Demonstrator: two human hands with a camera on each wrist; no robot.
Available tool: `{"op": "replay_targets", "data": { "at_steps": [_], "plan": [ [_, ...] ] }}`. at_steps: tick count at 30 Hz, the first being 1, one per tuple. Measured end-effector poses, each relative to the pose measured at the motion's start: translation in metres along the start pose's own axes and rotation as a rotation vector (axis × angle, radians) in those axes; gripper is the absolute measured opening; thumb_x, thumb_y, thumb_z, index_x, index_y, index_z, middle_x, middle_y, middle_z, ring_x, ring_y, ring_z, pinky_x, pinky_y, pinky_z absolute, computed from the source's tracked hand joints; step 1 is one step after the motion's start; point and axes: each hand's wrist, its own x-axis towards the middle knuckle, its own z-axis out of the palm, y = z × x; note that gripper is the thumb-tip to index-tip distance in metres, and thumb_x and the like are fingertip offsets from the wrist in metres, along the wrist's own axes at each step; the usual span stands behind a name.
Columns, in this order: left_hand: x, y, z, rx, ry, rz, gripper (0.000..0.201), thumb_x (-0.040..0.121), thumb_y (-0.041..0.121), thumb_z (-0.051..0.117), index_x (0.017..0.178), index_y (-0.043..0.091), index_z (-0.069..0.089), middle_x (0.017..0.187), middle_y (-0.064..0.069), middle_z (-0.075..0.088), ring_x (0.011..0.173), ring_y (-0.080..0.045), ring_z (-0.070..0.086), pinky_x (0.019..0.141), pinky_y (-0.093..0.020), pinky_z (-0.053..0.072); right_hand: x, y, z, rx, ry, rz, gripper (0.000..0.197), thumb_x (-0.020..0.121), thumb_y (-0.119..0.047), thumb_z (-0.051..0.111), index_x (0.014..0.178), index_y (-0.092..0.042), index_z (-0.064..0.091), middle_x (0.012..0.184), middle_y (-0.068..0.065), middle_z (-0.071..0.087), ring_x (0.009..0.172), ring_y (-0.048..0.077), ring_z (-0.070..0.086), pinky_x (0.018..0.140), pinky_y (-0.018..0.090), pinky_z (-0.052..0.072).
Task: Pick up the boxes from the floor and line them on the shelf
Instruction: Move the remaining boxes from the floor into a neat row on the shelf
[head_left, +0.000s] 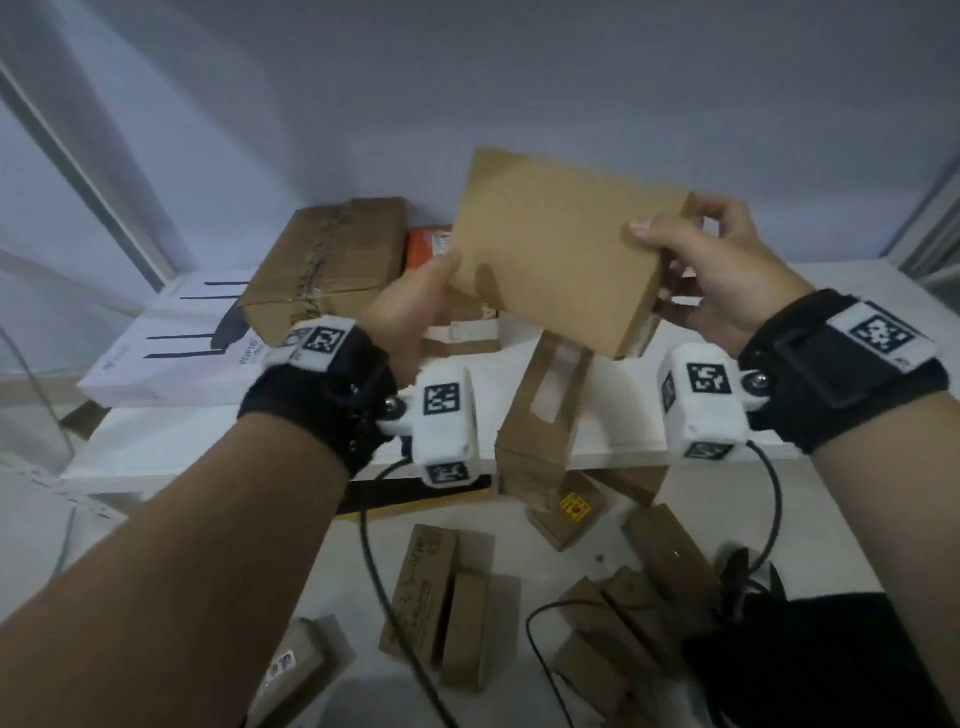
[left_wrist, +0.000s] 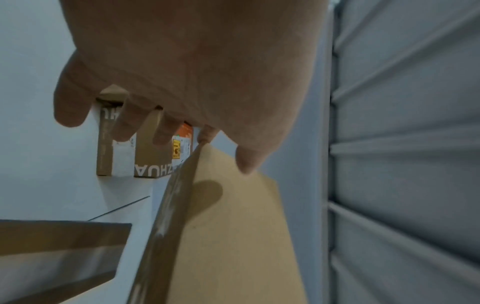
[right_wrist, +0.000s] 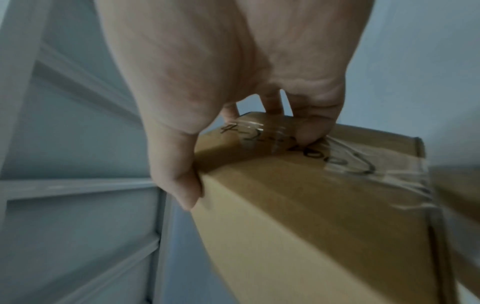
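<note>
I hold a plain brown cardboard box (head_left: 556, 244) tilted in the air above the white shelf (head_left: 208, 441). My left hand (head_left: 415, 301) pinches its lower left corner, thumb on the near face. My right hand (head_left: 717, 270) grips the right end, thumb on the front and fingers curled round the far side. In the left wrist view the thumb (left_wrist: 249, 160) lies on the box (left_wrist: 233, 236). The right wrist view shows my fingers (right_wrist: 311, 131) on the box's (right_wrist: 311, 205) taped, hand-written end.
On the shelf lie a taped brown box (head_left: 327, 265), an orange box (head_left: 428, 249), a white router box (head_left: 171, 343) and a narrow brown box (head_left: 545, 410) over the front edge. Several small brown boxes (head_left: 447, 597) and black cables (head_left: 379, 582) lie on the floor below.
</note>
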Motion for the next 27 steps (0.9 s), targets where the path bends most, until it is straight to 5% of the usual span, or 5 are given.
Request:
{"op": "replay_targets", "data": {
  "at_steps": [7,11,16,21,27],
  "plan": [
    [0.020,-0.040,0.081,0.601,-0.027,0.025,0.109,0.076,0.047,0.078,0.155,0.018,0.009,0.144,-0.002,0.043,0.124,-0.031,0.051,0.095,-0.040,0.048,0.005,0.012,-0.044,-0.163,0.124,0.013,0.094,0.057,-0.042,0.086,0.134,-0.036,0.032,0.125,-0.004,0.048,0.106,0.019,0.059,0.071,0.038,0.056],
    [0.028,-0.066,0.101,0.853,-0.103,-0.128,0.102,0.083,0.048,0.071,0.153,0.011,0.007,0.151,-0.014,0.034,0.132,-0.037,0.043,0.097,-0.043,0.043,0.005,0.017,-0.060,-0.312,0.226,-0.001,0.102,0.048,-0.055,0.083,0.134,-0.040,0.030,0.128,-0.001,0.042,0.106,0.020,0.054,0.083,0.043,0.057],
    [0.031,-0.068,0.105,0.791,-0.037,-0.140,0.099,0.078,0.049,0.075,0.148,0.004,0.021,0.137,-0.016,0.047,0.112,-0.033,0.054,0.077,-0.036,0.043,0.003,0.021,-0.065,-0.347,0.225,0.007,0.105,0.053,-0.056,0.081,0.140,-0.039,0.027,0.130,-0.001,0.039,0.104,0.020,0.051,0.083,0.039,0.057],
    [0.040,-0.047,0.092,0.556,-0.009,-0.081,0.102,0.047,0.064,0.078,0.128,0.008,0.050,0.116,-0.011,0.065,0.101,-0.034,0.066,0.091,-0.048,0.055,0.008,0.037,-0.078,-0.254,0.350,0.034,0.106,0.053,-0.055,0.083,0.141,-0.040,0.026,0.132,-0.001,0.038,0.107,0.019,0.052,0.082,0.039,0.058],
    [0.050,-0.018,0.052,0.264,-0.002,-0.104,0.106,0.038,0.050,0.092,0.126,0.015,0.045,0.111,-0.014,0.069,0.092,-0.037,0.072,0.085,-0.054,0.057,0.041,0.062,-0.063,-0.305,0.382,0.184,0.111,0.038,-0.056,0.082,0.135,-0.043,0.029,0.126,0.002,0.037,0.112,0.027,0.051,0.086,0.045,0.057]
  ]
}}
